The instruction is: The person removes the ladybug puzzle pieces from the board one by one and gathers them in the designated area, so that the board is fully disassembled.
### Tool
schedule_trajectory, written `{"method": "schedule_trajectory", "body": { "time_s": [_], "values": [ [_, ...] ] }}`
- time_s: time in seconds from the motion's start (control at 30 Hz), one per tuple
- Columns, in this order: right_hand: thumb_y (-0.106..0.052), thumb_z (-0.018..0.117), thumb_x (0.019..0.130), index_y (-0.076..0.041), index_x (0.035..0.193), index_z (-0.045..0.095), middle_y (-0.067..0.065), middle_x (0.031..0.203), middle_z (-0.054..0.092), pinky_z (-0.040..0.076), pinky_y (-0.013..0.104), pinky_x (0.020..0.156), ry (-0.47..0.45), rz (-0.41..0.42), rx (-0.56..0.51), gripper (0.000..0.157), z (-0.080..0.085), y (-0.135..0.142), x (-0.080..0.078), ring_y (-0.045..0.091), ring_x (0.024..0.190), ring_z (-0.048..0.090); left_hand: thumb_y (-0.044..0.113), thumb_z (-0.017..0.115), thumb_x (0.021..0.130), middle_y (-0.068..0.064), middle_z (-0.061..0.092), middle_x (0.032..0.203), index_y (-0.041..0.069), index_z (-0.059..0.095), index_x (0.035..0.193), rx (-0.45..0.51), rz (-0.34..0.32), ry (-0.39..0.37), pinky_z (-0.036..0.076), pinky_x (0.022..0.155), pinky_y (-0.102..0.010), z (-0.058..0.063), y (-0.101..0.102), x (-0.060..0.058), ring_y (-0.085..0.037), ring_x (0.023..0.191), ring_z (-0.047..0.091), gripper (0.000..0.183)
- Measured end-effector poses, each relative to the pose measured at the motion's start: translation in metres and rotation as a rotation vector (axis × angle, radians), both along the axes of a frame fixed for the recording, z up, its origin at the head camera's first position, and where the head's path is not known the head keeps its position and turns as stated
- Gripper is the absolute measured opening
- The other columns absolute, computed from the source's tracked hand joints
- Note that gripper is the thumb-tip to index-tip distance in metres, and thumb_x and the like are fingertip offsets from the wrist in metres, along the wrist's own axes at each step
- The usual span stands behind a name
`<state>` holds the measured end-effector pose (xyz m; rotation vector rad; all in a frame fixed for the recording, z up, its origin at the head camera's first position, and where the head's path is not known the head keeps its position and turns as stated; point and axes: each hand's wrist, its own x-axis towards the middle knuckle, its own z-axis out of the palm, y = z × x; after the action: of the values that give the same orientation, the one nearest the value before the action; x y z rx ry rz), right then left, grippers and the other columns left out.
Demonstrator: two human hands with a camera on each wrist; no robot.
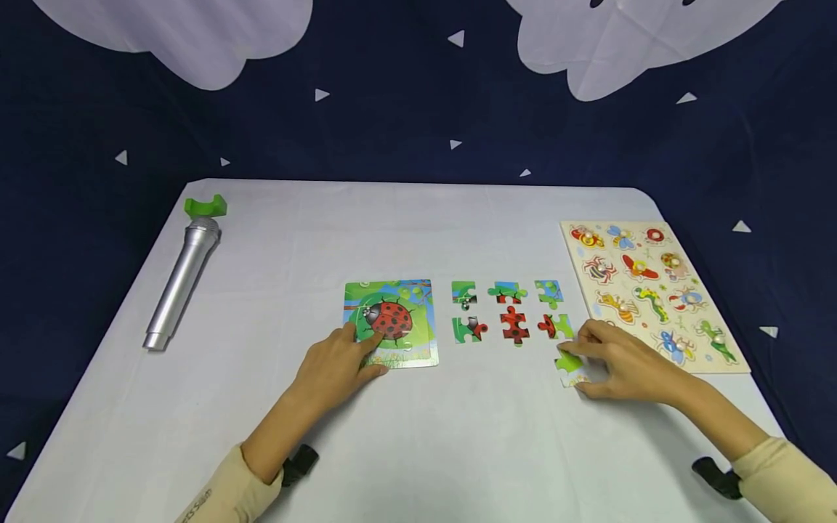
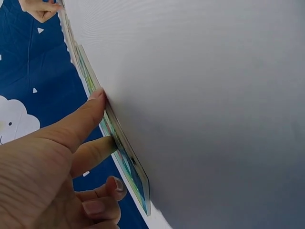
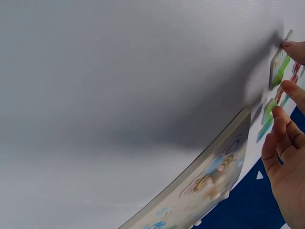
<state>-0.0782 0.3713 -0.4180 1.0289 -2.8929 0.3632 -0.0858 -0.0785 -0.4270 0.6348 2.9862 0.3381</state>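
A square ladybug puzzle board [image 1: 418, 349] lies flat near the table's middle. My left hand [image 1: 335, 367] rests on its lower left part, index finger on the picture and thumb at the near edge. In the left wrist view the other fingers of that hand [image 2: 43, 167] bend loosely, clear of the board. My right hand [image 1: 621, 363] pinches a green-and-white puzzle piece [image 1: 569, 367] between thumb and index finger. The right wrist view shows this piece tilted off the table. Beside it lie two rows of loose pieces, among them a red black-spotted piece [image 1: 514, 325].
A wooden board of insect pieces [image 1: 644, 290] lies at the right, partly behind my right hand. A silver microphone [image 1: 182, 287] and a green curved block [image 1: 205, 206] lie at the far left. A dark blue cloth with white clouds [image 1: 405, 116] hangs behind the white table.
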Motion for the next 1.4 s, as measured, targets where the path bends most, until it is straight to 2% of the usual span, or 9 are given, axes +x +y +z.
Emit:
{"method": "schedule_trajectory", "body": {
  "time_s": [0.2, 0.33, 0.47, 0.7, 0.93, 1.17, 1.4],
  "values": [
    [-0.036, 0.091, 0.061, -0.017, 0.123, 0.072, -0.007, 0.103, 0.052, 0.039, 0.027, 0.069, 0.033, -0.007, -0.025, 0.068, 0.004, -0.026, -0.003, 0.004, 0.084, 0.04, 0.046, 0.077, 0.083, -0.008, 0.053, 0.089, 0.016, 0.066, 0.133, -0.001, -0.016, -0.012, 0.039, 0.052, -0.029, 0.001, -0.005, -0.002, -0.016, 0.071, 0.046, 0.059],
    [-0.037, 0.089, 0.066, -0.015, 0.124, 0.07, -0.003, 0.111, 0.055, 0.043, 0.031, 0.074, 0.022, 0.042, -0.056, 0.065, 0.008, -0.058, -0.009, 0.007, 0.09, 0.043, 0.048, 0.076, 0.083, -0.007, 0.052, 0.09, 0.018, 0.063, 0.136, -0.02, -0.015, -0.017, 0.038, 0.052, -0.029, 0.001, -0.01, -0.002, -0.015, 0.071, 0.045, 0.062],
    [-0.038, 0.087, 0.071, -0.012, 0.125, 0.07, -0.001, 0.112, 0.055, 0.043, 0.034, 0.078, 0.0, 0.087, -0.082, 0.062, 0.011, -0.092, -0.016, 0.009, 0.093, 0.045, 0.05, 0.074, 0.084, -0.004, 0.045, 0.082, 0.017, 0.06, 0.139, -0.028, -0.015, -0.01, 0.032, 0.049, -0.027, 0.0, -0.016, -0.001, -0.014, 0.065, 0.039, 0.065],
    [-0.035, 0.083, 0.079, -0.008, 0.115, 0.074, -0.002, 0.103, 0.056, 0.044, 0.031, 0.077, -0.034, 0.133, -0.106, 0.046, 0.012, -0.159, -0.032, 0.01, 0.088, 0.047, 0.052, 0.071, 0.087, -0.004, 0.043, 0.08, 0.017, 0.057, 0.141, -0.042, -0.02, 0.032, 0.03, 0.047, -0.025, -0.002, -0.021, 0.002, -0.013, 0.062, 0.036, 0.067],
    [-0.032, 0.08, 0.084, -0.008, 0.108, 0.077, 0.0, 0.093, 0.055, 0.045, 0.029, 0.072, -0.015, 0.166, -0.042, 0.034, 0.007, -0.216, -0.045, 0.014, 0.084, 0.049, 0.052, 0.069, 0.088, -0.004, 0.044, 0.08, 0.018, 0.058, 0.14, -0.057, -0.015, 0.046, 0.032, 0.047, -0.026, -0.003, -0.023, 0.003, -0.014, 0.063, 0.037, 0.064],
    [-0.033, 0.082, 0.081, -0.01, 0.095, 0.076, 0.002, 0.093, 0.054, 0.046, 0.032, 0.072, 0.01, 0.178, 0.017, 0.028, 0.004, -0.239, -0.053, 0.016, 0.083, 0.048, 0.052, 0.066, 0.09, -0.005, 0.045, 0.082, 0.018, 0.055, 0.143, -0.054, -0.011, 0.024, 0.034, 0.047, -0.027, -0.003, -0.027, 0.004, -0.015, 0.064, 0.039, 0.063],
    [-0.031, 0.082, 0.08, -0.007, 0.097, 0.076, 0.002, 0.093, 0.054, 0.045, 0.032, 0.072, -0.034, 0.193, 0.032, 0.03, 0.006, -0.245, -0.055, 0.016, 0.081, 0.048, 0.051, 0.066, 0.091, -0.004, 0.042, 0.08, 0.018, 0.054, 0.144, -0.051, -0.017, 0.017, 0.033, 0.047, -0.027, -0.002, -0.03, 0.003, -0.015, 0.063, 0.038, 0.064]
  ]
}}
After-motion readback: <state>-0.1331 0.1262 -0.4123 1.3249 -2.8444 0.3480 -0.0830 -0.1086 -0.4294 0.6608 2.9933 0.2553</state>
